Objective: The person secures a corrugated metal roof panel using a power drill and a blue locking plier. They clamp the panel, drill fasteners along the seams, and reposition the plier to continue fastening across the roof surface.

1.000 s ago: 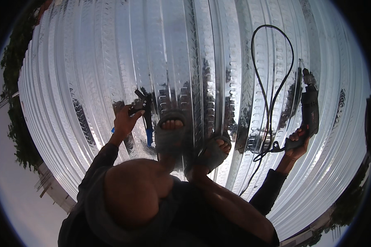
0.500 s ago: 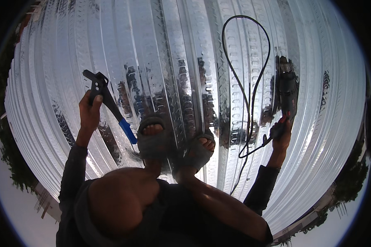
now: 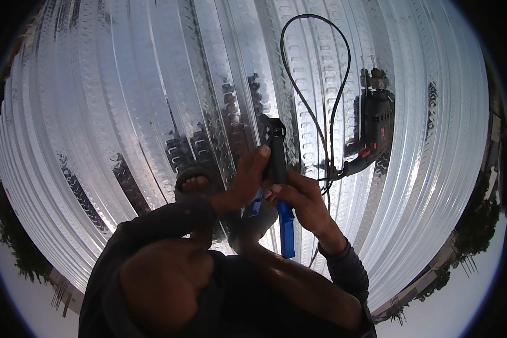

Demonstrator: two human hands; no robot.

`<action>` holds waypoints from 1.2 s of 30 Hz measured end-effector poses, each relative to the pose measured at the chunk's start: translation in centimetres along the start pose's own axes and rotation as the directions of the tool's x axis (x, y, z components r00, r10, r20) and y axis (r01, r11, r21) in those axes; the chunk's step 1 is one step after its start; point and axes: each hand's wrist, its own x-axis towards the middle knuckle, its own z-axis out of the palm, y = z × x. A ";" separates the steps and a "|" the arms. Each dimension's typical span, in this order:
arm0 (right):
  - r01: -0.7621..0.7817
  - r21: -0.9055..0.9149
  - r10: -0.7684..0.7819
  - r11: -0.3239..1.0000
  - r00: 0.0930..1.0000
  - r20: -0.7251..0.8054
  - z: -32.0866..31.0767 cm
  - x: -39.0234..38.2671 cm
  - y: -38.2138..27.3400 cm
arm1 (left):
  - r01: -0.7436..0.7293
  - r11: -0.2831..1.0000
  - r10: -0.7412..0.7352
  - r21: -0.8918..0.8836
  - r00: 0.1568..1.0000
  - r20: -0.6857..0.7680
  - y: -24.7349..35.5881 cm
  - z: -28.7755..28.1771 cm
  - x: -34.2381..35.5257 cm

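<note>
A hand riveter with a black head and blue grips is held upright in front of my feet. My left hand closes on its body just below the head. My right hand has its fingers curled on the black lever, above the longer blue grip. A second blue grip shows partly beside my left hand. To the right, out of both hands, a black and red power drill lies on the ribbed metal sheeting; its black cord makes a long loop.
My sandalled left foot stands on the shiny sheeting; the other foot is mostly hidden behind my hands. Raised ribs run away from me across the sheeting. Trees and buildings show past its edges.
The riveter has moved from the left to the middle in my left hand. My right hand has let go of the drill, which now lies down, and has taken hold of the riveter.
</note>
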 end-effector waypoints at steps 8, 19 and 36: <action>-0.115 -0.259 0.078 0.959 0.986 -0.149 -0.4 -0.5 -0.7 | 0.350 0.934 -0.356 -0.067 0.914 -0.194 -1.5 -5.0 2.6; -0.045 -0.355 0.013 0.934 0.996 -0.091 2.7 1.2 0.6 | 0.562 0.682 -0.658 -0.468 0.750 -0.058 0.7 -8.3 8.2; -0.131 -0.252 0.129 0.959 0.991 -0.025 2.1 3.2 0.0 | 0.571 0.607 -0.682 -0.553 0.732 0.007 1.8 -7.2 8.9</action>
